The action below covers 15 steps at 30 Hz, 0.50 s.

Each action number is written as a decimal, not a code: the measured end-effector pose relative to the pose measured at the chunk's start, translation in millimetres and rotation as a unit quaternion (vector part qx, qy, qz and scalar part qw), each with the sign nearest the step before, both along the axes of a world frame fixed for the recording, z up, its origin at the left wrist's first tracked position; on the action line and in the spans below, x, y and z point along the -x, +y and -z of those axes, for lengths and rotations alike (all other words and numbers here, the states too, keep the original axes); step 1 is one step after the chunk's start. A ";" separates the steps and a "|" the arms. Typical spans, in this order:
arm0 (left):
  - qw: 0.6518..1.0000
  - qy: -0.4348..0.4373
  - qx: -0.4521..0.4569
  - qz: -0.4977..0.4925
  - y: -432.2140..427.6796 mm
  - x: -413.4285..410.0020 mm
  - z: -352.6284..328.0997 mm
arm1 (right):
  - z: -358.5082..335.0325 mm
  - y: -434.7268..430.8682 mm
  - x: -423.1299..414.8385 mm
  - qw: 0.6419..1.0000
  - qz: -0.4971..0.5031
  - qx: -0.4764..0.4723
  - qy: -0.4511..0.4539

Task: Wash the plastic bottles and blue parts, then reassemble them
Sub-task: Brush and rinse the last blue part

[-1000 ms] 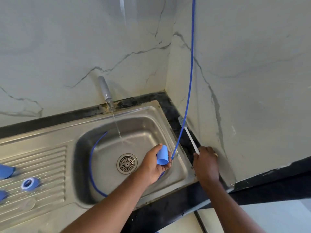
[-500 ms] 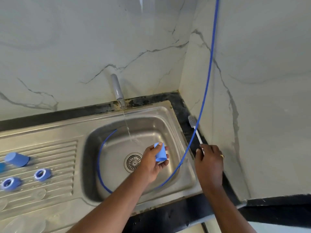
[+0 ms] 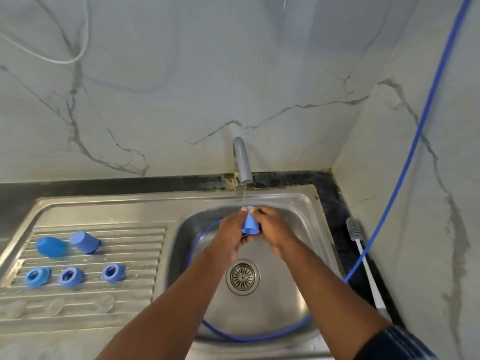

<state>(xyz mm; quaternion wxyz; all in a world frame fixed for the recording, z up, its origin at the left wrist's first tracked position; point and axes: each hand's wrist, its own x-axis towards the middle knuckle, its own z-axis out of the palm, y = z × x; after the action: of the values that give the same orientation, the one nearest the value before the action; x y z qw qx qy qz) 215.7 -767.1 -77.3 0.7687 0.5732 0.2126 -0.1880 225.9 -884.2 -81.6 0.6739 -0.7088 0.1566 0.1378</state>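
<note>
Both hands hold one blue cap (image 3: 250, 225) over the sink bowl (image 3: 293, 281), under a thin stream of water from the grey tap (image 3: 242, 162). My left hand (image 3: 231, 229) grips its left side, my right hand (image 3: 274, 231) grips its right side. On the ribbed drainboard (image 3: 135, 258) lie two more blue caps (image 3: 52, 246) (image 3: 85, 241) on their sides and three blue rings (image 3: 35, 276) (image 3: 70, 277) (image 3: 113, 273). Clear plastic pieces (image 3: 54, 306) lie faintly visible in front of the rings.
A bottle brush (image 3: 363, 258) with a white handle lies on the dark counter to the right of the sink. A thin blue hose (image 3: 405, 162) hangs down the right wall and loops round inside the bowl. The drain (image 3: 242, 277) sits below my hands.
My right hand has let go of the brush, which now lies on the counter, and joined my left hand on the blue cap. The cap has moved up under the tap's stream.
</note>
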 end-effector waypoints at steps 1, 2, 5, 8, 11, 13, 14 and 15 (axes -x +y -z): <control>1.000 -0.003 -0.012 -0.001 4.7 -7.9 0.6 | -2.3 3.0 -6.3 1.000 0.003 -0.020 0.007; 1.000 -0.004 -0.024 -0.001 8.9 -14.1 1.3 | -3.5 4.6 -11.3 1.000 0.005 -0.022 0.006; 0.999 -0.012 -0.043 0.008 18.6 -27.5 6.1 | -4.1 4.9 -22.0 0.999 0.005 -0.028 0.014; 0.999 -0.024 -0.036 0.024 24.3 -31.2 11.7 | -6.0 6.2 -23.0 0.997 0.010 -0.065 0.039; 0.996 -0.057 -0.030 0.062 29.7 -33.3 16.6 | -8.4 8.6 -23.9 0.994 0.042 -0.084 0.055; 0.989 -0.096 -0.040 0.109 35.2 -32.7 16.5 | -7.2 11.1 -26.7 0.993 0.059 -0.082 0.058; 0.985 -0.111 -0.046 0.122 38.1 -32.5 16.3 | -6.8 12.7 -27.9 0.993 0.060 -0.083 0.059; 0.983 -0.123 -0.051 0.125 40.9 -32.1 16.7 | -6.9 14.6 -28.7 0.993 0.056 -0.083 0.061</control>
<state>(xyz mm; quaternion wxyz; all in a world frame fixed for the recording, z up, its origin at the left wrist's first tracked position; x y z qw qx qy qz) 247.8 -726.2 -94.0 0.7293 0.6524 0.0524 -0.1996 254.6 -869.6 -74.7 0.7264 -0.6308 0.2244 0.1554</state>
